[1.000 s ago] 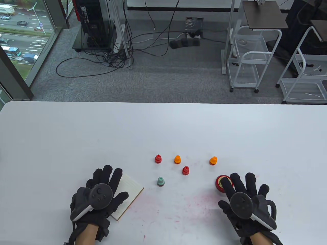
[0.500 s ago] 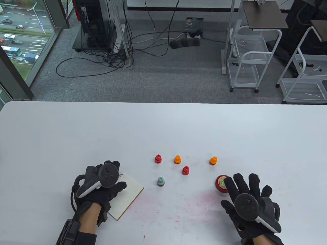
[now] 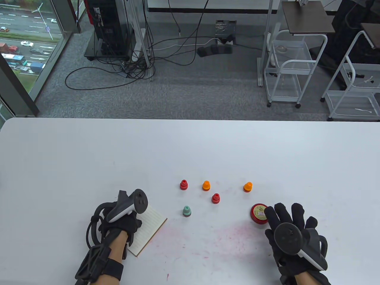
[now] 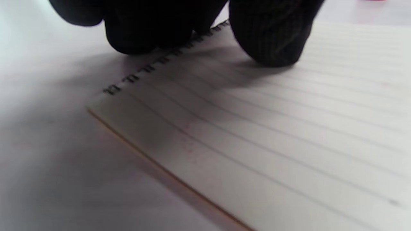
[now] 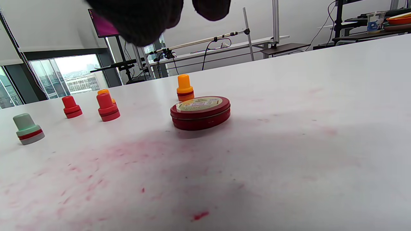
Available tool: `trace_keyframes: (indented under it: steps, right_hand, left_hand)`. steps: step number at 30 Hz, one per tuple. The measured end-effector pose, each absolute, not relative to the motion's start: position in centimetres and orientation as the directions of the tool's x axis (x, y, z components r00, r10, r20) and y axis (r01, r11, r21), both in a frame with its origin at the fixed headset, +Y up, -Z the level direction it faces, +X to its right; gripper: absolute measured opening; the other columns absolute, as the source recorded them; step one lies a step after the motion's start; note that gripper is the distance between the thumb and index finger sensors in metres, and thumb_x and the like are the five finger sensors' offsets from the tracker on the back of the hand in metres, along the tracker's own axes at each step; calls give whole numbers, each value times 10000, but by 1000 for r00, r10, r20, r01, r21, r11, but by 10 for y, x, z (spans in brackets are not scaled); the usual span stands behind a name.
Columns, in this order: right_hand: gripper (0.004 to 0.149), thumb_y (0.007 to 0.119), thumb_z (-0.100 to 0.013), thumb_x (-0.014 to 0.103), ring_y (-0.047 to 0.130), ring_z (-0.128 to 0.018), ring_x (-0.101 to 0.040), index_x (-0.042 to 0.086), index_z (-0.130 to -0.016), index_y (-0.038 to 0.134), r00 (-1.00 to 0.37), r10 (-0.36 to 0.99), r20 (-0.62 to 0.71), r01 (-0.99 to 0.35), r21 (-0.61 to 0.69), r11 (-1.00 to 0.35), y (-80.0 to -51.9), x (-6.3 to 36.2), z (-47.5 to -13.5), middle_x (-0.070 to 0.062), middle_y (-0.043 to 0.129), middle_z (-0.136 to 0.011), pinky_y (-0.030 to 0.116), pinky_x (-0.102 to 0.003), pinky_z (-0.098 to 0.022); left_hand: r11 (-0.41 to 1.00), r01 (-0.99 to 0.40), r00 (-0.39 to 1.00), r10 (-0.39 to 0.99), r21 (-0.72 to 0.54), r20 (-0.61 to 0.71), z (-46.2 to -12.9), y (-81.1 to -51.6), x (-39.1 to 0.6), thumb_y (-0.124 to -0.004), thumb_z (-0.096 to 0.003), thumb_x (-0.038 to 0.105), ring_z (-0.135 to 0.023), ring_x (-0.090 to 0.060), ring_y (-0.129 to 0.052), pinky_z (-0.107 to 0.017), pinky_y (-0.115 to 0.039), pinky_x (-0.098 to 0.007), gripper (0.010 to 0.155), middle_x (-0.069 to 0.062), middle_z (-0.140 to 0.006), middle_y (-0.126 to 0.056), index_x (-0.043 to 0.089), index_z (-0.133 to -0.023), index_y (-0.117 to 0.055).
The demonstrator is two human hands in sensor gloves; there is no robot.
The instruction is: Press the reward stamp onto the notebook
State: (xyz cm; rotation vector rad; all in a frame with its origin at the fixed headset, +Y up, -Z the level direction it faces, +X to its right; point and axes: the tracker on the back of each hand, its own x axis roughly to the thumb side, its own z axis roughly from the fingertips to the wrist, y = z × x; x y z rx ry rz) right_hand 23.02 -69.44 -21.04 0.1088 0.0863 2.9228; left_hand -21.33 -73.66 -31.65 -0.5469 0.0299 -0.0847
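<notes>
Left hand apparently on notebook, 5 stamps nearby

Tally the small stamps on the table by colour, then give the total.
Red stamps: 2
Orange stamps: 2
Green stamp: 1
Total: 5

Grey-carpeted workroom behind a white bench

Upper left, a window overlooks a busy road; black cables sprawl from a dark equipment rack at top centre-left; white wire carts stand upper right beside a brown-topped stand.
</notes>
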Motion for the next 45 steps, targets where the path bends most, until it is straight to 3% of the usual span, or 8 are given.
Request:
trace_keyframes:
  steps: [13, 19, 23, 28, 36, 40, 45]
  right_hand:
    - [636, 716, -503, 324, 174, -1009, -585, 238, -1081, 464, -975, 212, 68, -208, 67, -976, -695, 229, -211, -141, 379, -1187, 225, -867, -599]
    - [646, 724, -498, 329, 179, -1009, -587, 235, -1082, 465, -974, 214, 71, -209, 65, -976, -695, 229, -211, -145, 380, -1187, 229, -867, -601]
    - [664, 738, -487, 339, 207, -1007, -589, 233, -1083, 464, -969, 224, 104, -212, 113, -971, -700, 225, -210, -149, 387, -1186, 256, -860, -614]
    - [662, 734, -489, 342, 213, -1011, -586, 235, -1083, 463, -969, 208, 131, -193, 117, -974, -700, 220, -211, -148, 393, -1185, 266, -857, -615]
    - [649, 725, -492, 338, 234, -1011, -588, 233, -1080, 473, -967, 219, 133, -206, 106, -973, -700, 221, -210, -143, 422, -1181, 281, -856, -615]
    - [630, 725, -487, 335, 288, -1011, -588, 225, -1068, 507, -961, 219, 168, -214, 47, -976, -699, 220, -209, -147, 478, -1166, 318, -853, -615]
    - [614, 723, -484, 336, 320, -1009, -584, 225, -1058, 538, -951, 236, 199, -238, 12, -971, -695, 218, -207, -148, 491, -1160, 360, -840, -624]
  left_hand:
    - [842, -87, 994, 40, -532, -100, -324, -738, -222, -857, -413, 383, -747, -355, -817, -634, -710, -625, 810, -185, -890, -772, -31, -1050, -573]
    - [847, -173, 985, 135, -502, -111, -322, -737, -227, -896, -408, 369, -767, -342, -788, -664, -666, -629, 523, -72, -830, -785, 157, -866, -758]
    - [911, -86, 995, 101, -404, 14, -306, -721, -221, -919, -405, 395, -734, -270, -936, -638, -765, -581, 341, 57, -734, -916, 281, -717, -845]
    - [868, -288, 945, 326, -405, 25, -284, -707, -227, -952, -389, 405, -642, -225, -1008, -610, -813, -556, 301, 85, -659, -971, 302, -663, -885]
    - [655, -648, 686, 724, -387, 77, -250, -685, -227, -946, -396, 426, -582, -215, -1034, -563, -850, -538, 312, 80, -634, -987, 284, -668, -886]
    - [593, -698, 614, 784, -402, 91, -239, -685, -201, -942, -398, 437, -568, -210, -1043, -549, -863, -528, 319, 83, -632, -993, 285, -673, -883]
    - [542, -768, 579, 815, -340, -9, -234, -692, -170, -945, -393, 437, -525, -213, -1063, -512, -886, -513, 337, 65, -626, -1011, 272, -683, -892]
